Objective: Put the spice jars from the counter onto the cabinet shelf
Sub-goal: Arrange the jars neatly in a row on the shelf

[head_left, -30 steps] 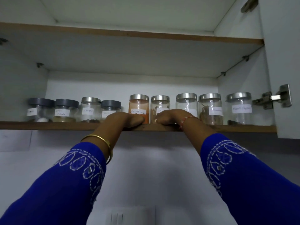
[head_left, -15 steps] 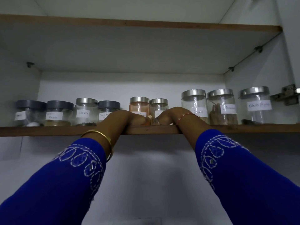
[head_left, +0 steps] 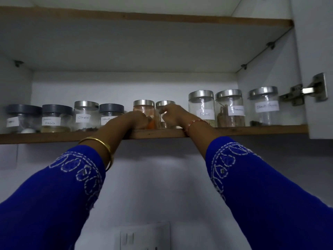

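Note:
On the wooden cabinet shelf (head_left: 234, 131) stands a row of several labelled glass spice jars. My left hand (head_left: 137, 121) is curled against the lower front of the orange-powder jar (head_left: 143, 109) with a silver lid. My right hand (head_left: 172, 114) wraps around the neighbouring small clear jar (head_left: 164, 104), hiding most of it. These two jars sit deeper on the shelf than the fennel jar (head_left: 201, 105), the cinnamon jar (head_left: 229, 107) and the black pepper jar (head_left: 264, 105) to the right. Left of my hands stand the cloves jar (head_left: 86, 114) and several grey-lidded jars (head_left: 54, 117).
The open cabinet door with a metal hinge (head_left: 306, 91) hangs at the right. An upper shelf board (head_left: 162, 17) runs overhead. A white switch plate (head_left: 144, 235) is on the wall below the shelf. Both blue sleeves fill the lower view.
Both hands have slid the orange jar and the small clear jar back from the shelf's front edge. The camera has tilted and moved closer.

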Demonstrator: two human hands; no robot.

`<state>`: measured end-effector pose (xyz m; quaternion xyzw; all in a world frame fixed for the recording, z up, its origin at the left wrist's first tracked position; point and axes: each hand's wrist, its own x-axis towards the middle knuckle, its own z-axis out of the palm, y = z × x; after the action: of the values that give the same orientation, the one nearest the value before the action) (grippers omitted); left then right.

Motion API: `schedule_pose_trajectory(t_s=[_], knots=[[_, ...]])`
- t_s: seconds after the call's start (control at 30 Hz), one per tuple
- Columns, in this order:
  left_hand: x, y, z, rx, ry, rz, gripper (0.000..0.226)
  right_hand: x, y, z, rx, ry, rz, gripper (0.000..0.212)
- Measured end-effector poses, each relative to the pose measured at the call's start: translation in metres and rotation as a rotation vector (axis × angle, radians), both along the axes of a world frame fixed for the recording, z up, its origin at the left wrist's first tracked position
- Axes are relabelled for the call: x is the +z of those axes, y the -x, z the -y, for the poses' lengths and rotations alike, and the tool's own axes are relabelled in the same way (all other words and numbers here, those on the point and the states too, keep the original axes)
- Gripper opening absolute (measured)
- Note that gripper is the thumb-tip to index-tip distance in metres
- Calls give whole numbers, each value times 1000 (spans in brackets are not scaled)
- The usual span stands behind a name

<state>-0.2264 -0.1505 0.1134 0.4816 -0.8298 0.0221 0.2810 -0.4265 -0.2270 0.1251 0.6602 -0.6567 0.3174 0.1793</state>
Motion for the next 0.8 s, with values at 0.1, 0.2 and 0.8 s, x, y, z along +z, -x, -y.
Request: schedule_pose_trajectory(t_s=[0.1,0.2,0.8], knots=[[-1,-4,-12,-89,158,-130,39,-4,-74,-136,140,185,132,31],[-7,-4,-29,-207,249,-208,35,-13,-63,-158,142,285,152,29],[-23,117,-112,-293,70,60,40,-36,58,-237,-237,93,123,34]])
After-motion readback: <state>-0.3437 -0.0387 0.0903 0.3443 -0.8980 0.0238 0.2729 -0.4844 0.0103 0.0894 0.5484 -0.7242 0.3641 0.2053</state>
